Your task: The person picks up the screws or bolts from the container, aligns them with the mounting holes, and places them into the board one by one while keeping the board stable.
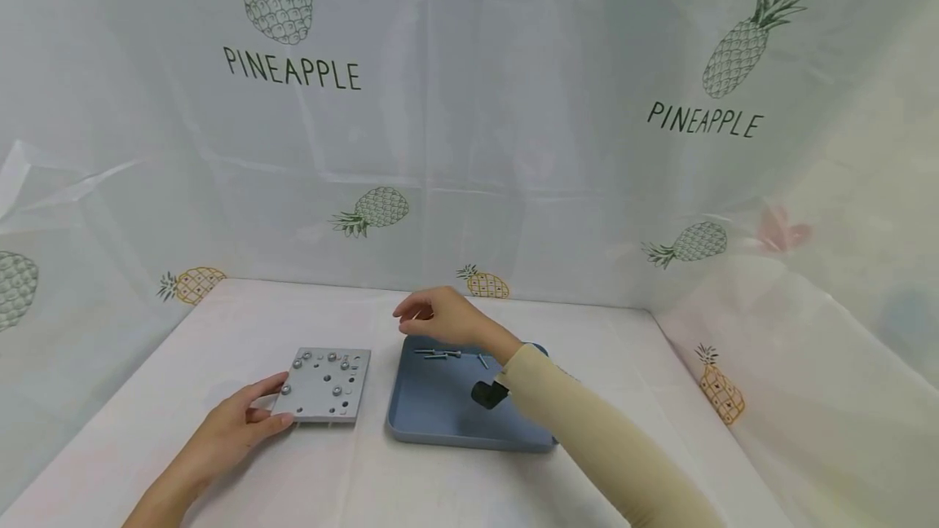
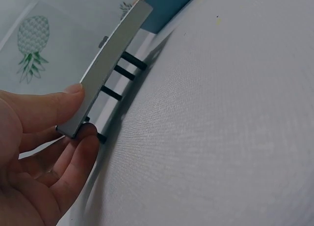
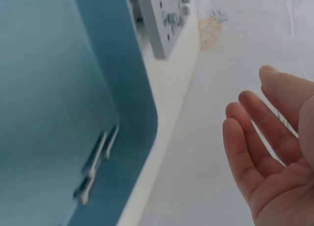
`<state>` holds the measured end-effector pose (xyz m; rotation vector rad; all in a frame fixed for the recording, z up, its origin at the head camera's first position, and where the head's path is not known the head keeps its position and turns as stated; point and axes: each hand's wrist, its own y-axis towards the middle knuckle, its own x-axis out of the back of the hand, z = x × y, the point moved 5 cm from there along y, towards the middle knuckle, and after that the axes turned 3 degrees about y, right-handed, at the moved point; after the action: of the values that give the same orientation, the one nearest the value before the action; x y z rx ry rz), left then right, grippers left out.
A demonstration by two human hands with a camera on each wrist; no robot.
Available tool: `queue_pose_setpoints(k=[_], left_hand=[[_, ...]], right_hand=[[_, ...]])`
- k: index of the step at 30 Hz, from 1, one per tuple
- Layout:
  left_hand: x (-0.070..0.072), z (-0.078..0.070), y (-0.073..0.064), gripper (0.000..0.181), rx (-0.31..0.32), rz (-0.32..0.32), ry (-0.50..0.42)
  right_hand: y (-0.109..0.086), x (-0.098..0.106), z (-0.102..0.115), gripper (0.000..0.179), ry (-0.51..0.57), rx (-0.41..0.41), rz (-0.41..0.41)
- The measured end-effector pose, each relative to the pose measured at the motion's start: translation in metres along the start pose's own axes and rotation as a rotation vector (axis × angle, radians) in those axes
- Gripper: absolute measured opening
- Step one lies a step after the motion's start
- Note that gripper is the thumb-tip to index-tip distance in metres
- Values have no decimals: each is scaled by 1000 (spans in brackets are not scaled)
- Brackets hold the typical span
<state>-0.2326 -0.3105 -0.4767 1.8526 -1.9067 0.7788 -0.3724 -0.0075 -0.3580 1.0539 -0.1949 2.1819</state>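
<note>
Nearest, a beige sleeve (image 1: 601, 438) reaches in from the right over the white desk (image 1: 293, 479). The left hand (image 1: 235, 429) pinches the near left corner of a grey plate (image 1: 318, 392), thumb at its near edge and fingers at its left side. The plate sits left of a blue tray (image 1: 440, 410), well apart from it. Several screw heads (image 1: 337, 390) stand on its face, and dark shanks (image 2: 112, 93) stick out beneath; whether their tips touch the desk, I cannot tell.

The plate looks like metal: probably stiff, rather heavy for its size, hard to break, but smooth enough to slip. The edges seem the best hold, clear of the shanks. Loose screws (image 1: 436, 357) lie towards the tray's far side; they look hard, light and apt to roll, so best pinched at the head.

Above the tray's far left corner hangs the right hand (image 1: 443, 318), its fingers gently bent, with nothing seen in it. Behind everything hangs a pineapple-printed sheet (image 1: 469, 145).
</note>
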Motion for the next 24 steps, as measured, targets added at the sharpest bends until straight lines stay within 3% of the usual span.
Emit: queue_pose_setpoints(k=[10, 24], left_hand=[[1, 1, -1, 93, 11, -1, 9], [-1, 1, 0, 92, -1, -2, 12]], right_hand=[[-47, 34, -20, 29, -103, -52, -51], [-95, 42, -75, 34, -199, -146, -32]])
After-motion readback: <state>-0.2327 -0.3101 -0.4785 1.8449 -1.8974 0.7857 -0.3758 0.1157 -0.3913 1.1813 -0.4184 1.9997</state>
